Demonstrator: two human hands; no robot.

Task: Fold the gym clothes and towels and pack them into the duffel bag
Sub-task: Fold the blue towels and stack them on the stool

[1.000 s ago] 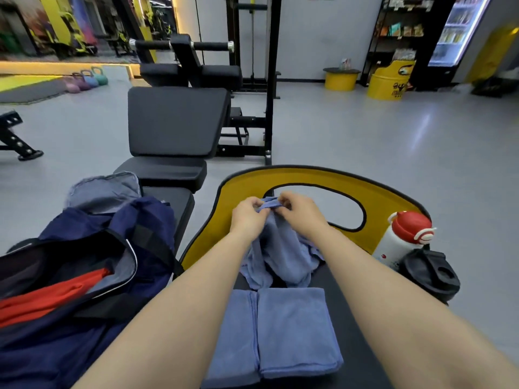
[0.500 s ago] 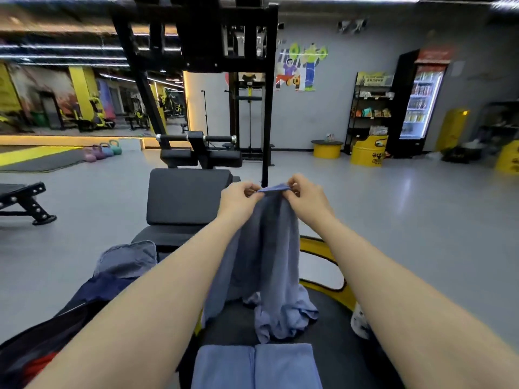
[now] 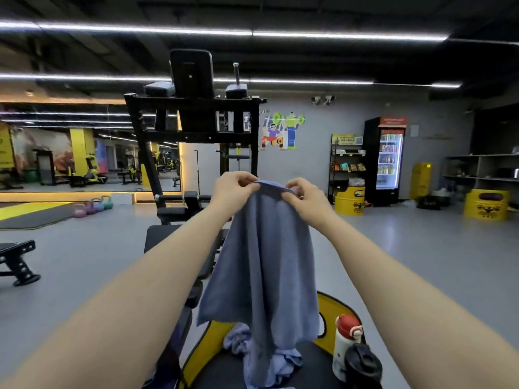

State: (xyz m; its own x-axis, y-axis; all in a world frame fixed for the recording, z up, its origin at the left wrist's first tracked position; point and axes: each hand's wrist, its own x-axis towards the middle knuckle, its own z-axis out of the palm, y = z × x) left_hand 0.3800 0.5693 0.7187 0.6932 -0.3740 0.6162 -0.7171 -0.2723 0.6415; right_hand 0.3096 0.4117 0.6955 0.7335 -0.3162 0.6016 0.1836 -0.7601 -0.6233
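Observation:
A blue towel (image 3: 264, 262) hangs lengthwise in front of me, held up by its top edge. My left hand (image 3: 233, 190) pinches the left part of that edge and my right hand (image 3: 307, 199) pinches the right part, the two close together. The towel's lower end trails onto a crumpled blue cloth (image 3: 238, 341) lying on the black and yellow bench (image 3: 202, 349). The duffel bag and the folded towels are out of view.
A white bottle with a red cap (image 3: 346, 343) and a black shaker lid (image 3: 363, 366) stand on the bench at the right. A black weight machine (image 3: 193, 153) rises just ahead. Grey floor spreads left and right; a black bench (image 3: 16, 259) sits far left.
Both hands have lifted the towel from the bench up to chest height, so it now hangs nearly full length. My view has tilted up; the bag and folded towels have dropped out of sight.

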